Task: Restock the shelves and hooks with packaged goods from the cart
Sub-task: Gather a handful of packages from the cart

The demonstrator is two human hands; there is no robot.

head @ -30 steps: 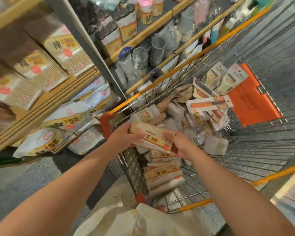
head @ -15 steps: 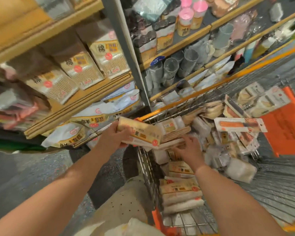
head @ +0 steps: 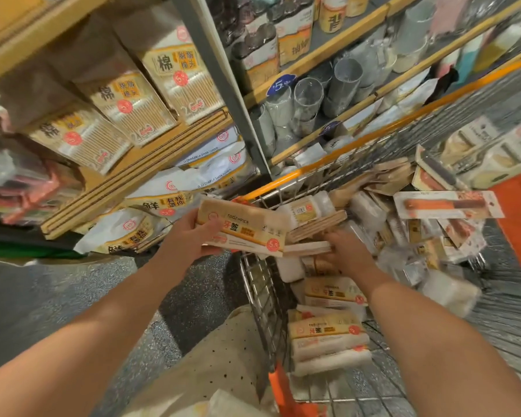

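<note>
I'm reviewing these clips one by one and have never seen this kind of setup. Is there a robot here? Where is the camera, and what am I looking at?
No robot: a person works with bare hands, and one wide-angle camera on their head looks down, so the arms enter from the bottom. The left hand grips a stack of toothpick packs at the wire cart's corner. The right hand reaches down among the goods in the cart; what its fingers hold, if anything, is hidden. More toothpick packs lie stacked at the cart's near end. To the left, shelves carry cotton swab boxes; behind the cart stand clear cups.
</note>
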